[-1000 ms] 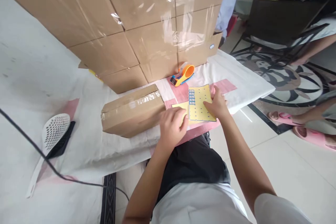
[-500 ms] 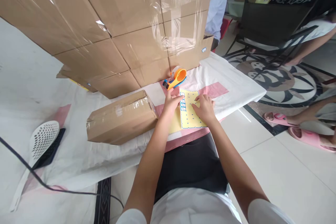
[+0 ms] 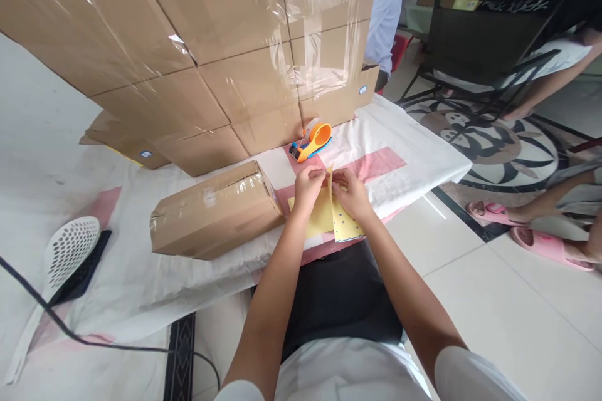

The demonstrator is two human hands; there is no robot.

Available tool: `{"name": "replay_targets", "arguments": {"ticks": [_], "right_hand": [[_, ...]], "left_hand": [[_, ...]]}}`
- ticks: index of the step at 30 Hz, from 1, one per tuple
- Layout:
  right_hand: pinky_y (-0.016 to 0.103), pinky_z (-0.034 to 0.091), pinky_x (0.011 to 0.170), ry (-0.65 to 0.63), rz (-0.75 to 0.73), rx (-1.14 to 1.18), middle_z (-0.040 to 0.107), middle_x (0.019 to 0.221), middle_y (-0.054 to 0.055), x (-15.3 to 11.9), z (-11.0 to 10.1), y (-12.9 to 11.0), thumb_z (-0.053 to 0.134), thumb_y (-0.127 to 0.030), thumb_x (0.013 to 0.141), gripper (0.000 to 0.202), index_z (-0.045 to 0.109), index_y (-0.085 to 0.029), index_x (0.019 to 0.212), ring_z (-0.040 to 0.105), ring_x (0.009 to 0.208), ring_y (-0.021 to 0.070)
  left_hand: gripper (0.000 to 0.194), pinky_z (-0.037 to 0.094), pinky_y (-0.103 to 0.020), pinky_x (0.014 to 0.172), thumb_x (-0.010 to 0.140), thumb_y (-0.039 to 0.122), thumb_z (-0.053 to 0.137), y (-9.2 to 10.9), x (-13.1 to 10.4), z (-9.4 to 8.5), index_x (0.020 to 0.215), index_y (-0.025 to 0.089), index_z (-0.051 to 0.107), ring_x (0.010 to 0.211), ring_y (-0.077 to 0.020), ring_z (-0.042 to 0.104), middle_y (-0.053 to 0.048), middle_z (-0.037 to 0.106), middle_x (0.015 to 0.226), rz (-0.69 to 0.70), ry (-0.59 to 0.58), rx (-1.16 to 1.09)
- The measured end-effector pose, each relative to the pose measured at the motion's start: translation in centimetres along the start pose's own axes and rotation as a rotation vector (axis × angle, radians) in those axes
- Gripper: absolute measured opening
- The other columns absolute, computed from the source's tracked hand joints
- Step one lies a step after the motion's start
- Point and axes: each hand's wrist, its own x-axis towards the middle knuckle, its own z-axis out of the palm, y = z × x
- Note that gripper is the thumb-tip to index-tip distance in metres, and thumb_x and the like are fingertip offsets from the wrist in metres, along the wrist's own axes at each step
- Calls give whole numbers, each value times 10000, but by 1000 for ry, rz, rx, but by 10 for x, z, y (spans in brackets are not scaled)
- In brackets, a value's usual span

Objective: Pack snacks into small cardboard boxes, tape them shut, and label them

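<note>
A yellow paper sheet with a blue dot pattern (image 3: 345, 227) stands partly raised at the near edge of the table, with an upright fold between my hands. Plain yellow paper (image 3: 320, 215) lies to its left; whether both are one piece I cannot tell. My left hand (image 3: 308, 188) is closed, fingertips pinching the top of the raised paper. On the other side, my right hand (image 3: 352, 194) has its fingers curled round the patterned part. Just beyond the hands rests an orange and blue tape dispenser (image 3: 314, 143). A taped cardboard box (image 3: 214, 213) lies left of my left hand.
Stacked cardboard boxes (image 3: 244, 69) wall off the table's far side. A white cloth (image 3: 423, 144) covers the table. At far left are a white slotted skimmer (image 3: 73, 250) and a black cable (image 3: 117, 344). A person sits in a black chair (image 3: 489, 37) at right.
The patterned sheet lay flatter, its printed face up under my hands. Now its left side is lifted into an upright fold, and my hands have come closer together at its top.
</note>
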Motion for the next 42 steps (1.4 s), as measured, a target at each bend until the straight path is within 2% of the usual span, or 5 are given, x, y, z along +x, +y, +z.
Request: {"name": "replay_targets", "arguments": {"ticks": [11, 18, 27, 32, 42], "right_hand": [[458, 570, 922, 35, 8, -128, 759, 1133, 83, -10, 7, -10, 638, -331, 905, 223, 676, -240, 1105, 729, 1040, 269], [433, 568, 838, 200, -16, -207, 697, 1075, 121, 2, 31, -26, 718, -384, 822, 296, 724, -183, 1039, 671, 901, 255], [345, 536, 720, 258, -52, -39, 715, 870, 28, 6, 45, -41, 697, -318, 849, 127, 653, -212, 905, 665, 741, 191], [344, 557, 689, 382, -80, -109, 750, 921, 50, 1, 51, -39, 688, -324, 902, 116, 658, -219, 939, 719, 756, 204], [355, 552, 767, 397, -272, -260, 675, 1115, 89, -4, 49, -40, 645, -234, 941, 73, 654, -228, 869, 674, 922, 208]], "left_hand": [[205, 475, -258, 673, 685, 332, 835, 1, -13, -18, 686, 162, 721, 733, -179, 669, 0, 677, 663, -17, 93, -167], [441, 514, -257, 736, 605, 490, 919, 10, -19, -24, 845, 154, 763, 777, -146, 666, -45, 745, 861, -16, 5, -409], [426, 489, -218, 709, 603, 499, 950, 14, -24, -26, 803, 171, 766, 763, -119, 629, -9, 712, 814, 31, -14, -451], [394, 492, -218, 680, 656, 495, 925, 13, -26, -26, 812, 169, 769, 740, -121, 633, -12, 701, 791, 22, 10, -424], [397, 469, -203, 622, 660, 493, 917, 14, -23, -25, 750, 172, 701, 670, -98, 582, 16, 644, 726, 40, 77, -437]]}}
